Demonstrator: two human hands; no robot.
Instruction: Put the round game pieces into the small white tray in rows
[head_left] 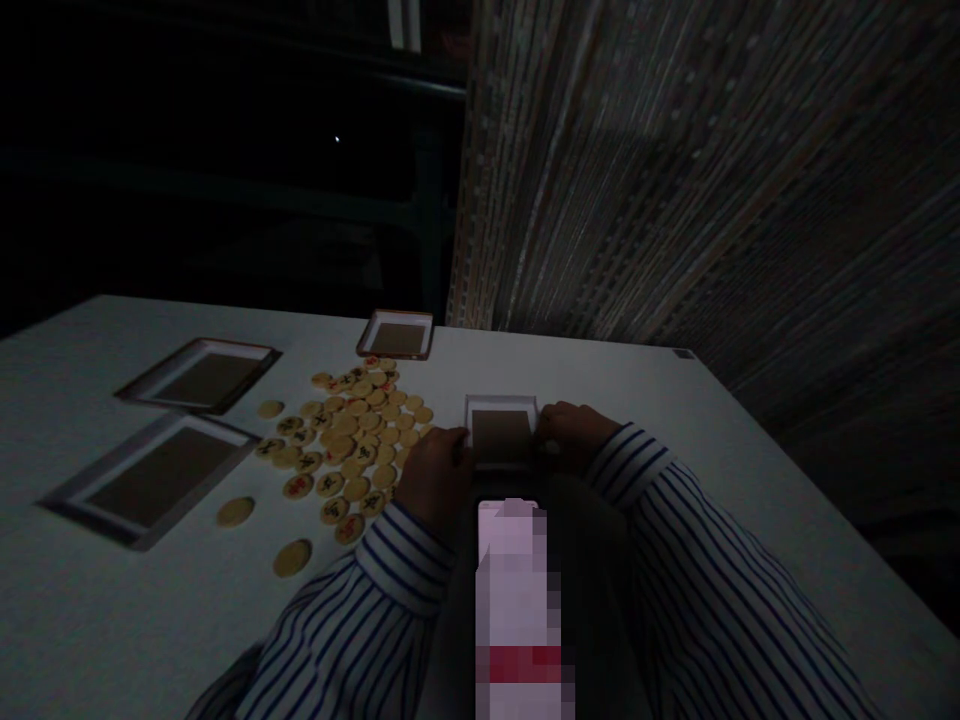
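The left hand (pixel 435 478) and right hand (pixel 574 437) are clamped on a small tray (pixel 501 435) from both sides; many round pieces (pixel 352 430) lie in a pile on the table (pixel 97 580).

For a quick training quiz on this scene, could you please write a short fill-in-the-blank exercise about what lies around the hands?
Between the left hand and the right hand sits a shallow tray with a ____ bottom. The round wooden game pieces are marked in black and ____. Counting that one, ____ trays lie on the white table.

Missing words: brown; red; four.
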